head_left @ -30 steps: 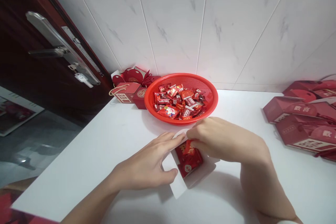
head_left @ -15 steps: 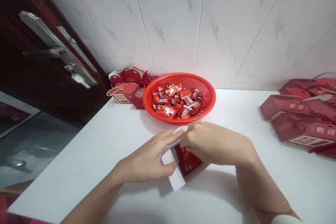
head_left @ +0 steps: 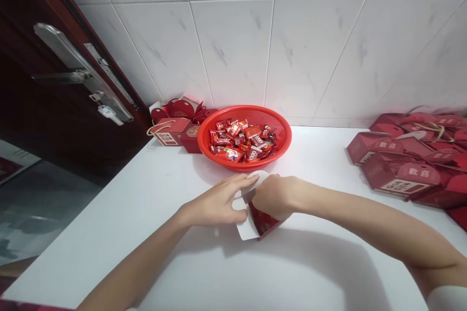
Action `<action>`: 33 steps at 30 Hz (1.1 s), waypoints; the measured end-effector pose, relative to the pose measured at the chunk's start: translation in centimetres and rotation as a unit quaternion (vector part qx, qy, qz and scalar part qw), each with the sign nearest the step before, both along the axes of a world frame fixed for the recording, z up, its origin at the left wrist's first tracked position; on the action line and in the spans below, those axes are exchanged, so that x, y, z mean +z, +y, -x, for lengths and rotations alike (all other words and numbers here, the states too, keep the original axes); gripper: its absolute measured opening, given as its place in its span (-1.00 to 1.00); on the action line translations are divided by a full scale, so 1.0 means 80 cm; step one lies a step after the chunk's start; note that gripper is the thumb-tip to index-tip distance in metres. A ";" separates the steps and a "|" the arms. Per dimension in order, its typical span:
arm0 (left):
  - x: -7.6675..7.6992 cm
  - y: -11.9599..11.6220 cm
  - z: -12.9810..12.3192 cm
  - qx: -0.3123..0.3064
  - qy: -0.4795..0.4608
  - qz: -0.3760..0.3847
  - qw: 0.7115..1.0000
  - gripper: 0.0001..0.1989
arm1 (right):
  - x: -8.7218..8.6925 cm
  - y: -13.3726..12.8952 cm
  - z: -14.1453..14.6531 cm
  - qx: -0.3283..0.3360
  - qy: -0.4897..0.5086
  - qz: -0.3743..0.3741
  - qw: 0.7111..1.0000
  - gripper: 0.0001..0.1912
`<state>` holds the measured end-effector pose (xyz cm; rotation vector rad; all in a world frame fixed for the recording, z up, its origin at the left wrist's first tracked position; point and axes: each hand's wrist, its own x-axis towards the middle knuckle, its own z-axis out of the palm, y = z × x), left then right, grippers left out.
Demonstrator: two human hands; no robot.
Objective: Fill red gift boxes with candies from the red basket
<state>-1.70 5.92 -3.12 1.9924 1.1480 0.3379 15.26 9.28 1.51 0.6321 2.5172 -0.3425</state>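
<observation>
A small open candy box (head_left: 248,229) with white inner flaps stands on the white table in front of me. Its left side is held by my left hand (head_left: 219,202), thumb on the near flap and fingers along the far one. My right hand (head_left: 276,197) reaches down into the box with curled fingers; the fingertips and whatever they hold are hidden. Red wrapped packets (head_left: 263,221) show inside, below that hand. Just beyond the box sits a red plastic basket (head_left: 244,167) holding many red-wrapped candies (head_left: 233,154).
Several red gift boxes (head_left: 399,175) are piled at the right side of the table (head_left: 153,233). More red boxes (head_left: 175,131), one with a rope handle, stand at the back left by the tiled wall (head_left: 233,48). A dark door (head_left: 22,116) with keys is at left.
My right hand has pushed further into the box, covering more of the packets. The left hand keeps its hold on the flaps. The camera view has shifted slightly.
</observation>
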 end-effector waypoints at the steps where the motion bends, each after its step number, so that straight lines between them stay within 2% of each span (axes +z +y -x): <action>1: -0.001 0.000 0.000 0.005 0.006 0.000 1.000 -0.12 | -0.004 -0.001 0.001 0.018 -0.045 -0.008 0.999 -0.87; 3: -0.002 0.000 0.001 0.010 0.014 -0.001 1.000 -0.12 | -0.010 -0.002 0.002 0.056 -0.120 -0.013 0.991 -0.86; 4: -0.002 0.000 0.002 0.011 0.012 -0.001 1.000 -0.12 | -0.012 -0.001 0.001 0.066 -0.119 -0.007 0.991 -0.86; 7: -0.002 0.001 0.001 0.013 -0.015 0.007 1.000 -0.14 | -0.011 0.002 -0.007 0.070 -0.066 0.002 0.995 -0.78; 11: -0.001 0.002 -0.002 -0.006 -0.055 0.016 0.998 -0.18 | -0.007 0.003 -0.018 0.041 -0.017 -0.026 0.999 -0.69; 15: -0.007 0.002 -0.005 -0.001 -0.096 0.018 0.995 -0.19 | -0.012 -0.002 -0.023 0.037 0.021 -0.019 0.999 -0.73; 18: -0.012 0.001 -0.004 0.016 -0.113 0.013 0.993 -0.26 | -0.015 -0.002 -0.034 0.015 0.108 0.017 0.994 -0.78; 22: -0.012 -0.004 -0.002 0.013 -0.131 -0.016 0.991 -0.41 | -0.013 -0.001 -0.064 -0.035 0.293 0.059 0.954 -0.67; 25: -0.011 -0.011 0.000 0.033 -0.138 -0.034 0.989 -0.48 | -0.015 -0.002 -0.090 -0.080 0.387 0.041 0.918 -0.67; 29: -0.015 -0.018 0.003 0.067 -0.145 -0.037 0.986 -0.52 | -0.025 -0.003 -0.115 -0.125 0.436 0.006 0.891 -0.80; 33: -0.019 -0.021 0.006 0.067 -0.150 -0.039 0.986 -0.51 | -0.030 0.001 -0.124 -0.142 0.424 0.011 0.894 -0.85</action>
